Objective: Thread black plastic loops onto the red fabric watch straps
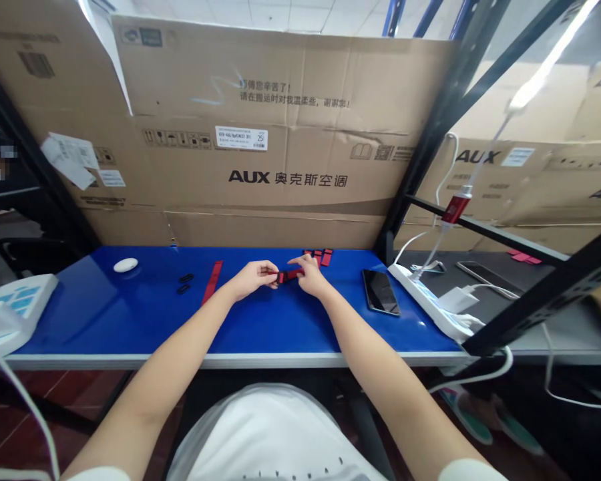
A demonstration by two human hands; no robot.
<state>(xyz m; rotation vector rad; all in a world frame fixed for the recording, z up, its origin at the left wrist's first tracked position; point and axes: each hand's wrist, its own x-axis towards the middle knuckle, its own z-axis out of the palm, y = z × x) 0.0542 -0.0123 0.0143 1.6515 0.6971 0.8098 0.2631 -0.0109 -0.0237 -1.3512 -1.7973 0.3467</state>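
Above the middle of the blue tabletop (275, 327), a short red strap (293, 274) stretches between my two hands. A small black buckle (281, 277) sits on the strap, close to my left fingers. My left hand (250, 279) pinches the strap's left end at this buckle. On the other end, my right hand (313, 275) is closed, with its index finger extended leftward above the strap. Just behind the right hand lie several red strap pieces with black parts (326, 257). To the left are a longer flat red strap (212, 282) and two loose black buckles (184, 278).
A phone (380, 291) and a white power strip (431, 304) with cables lie on the right. At left are a white oval object (125, 265) and another white socket block (23, 300). Cardboard (290, 147) walls the back; black metal posts (415, 160) flank it.
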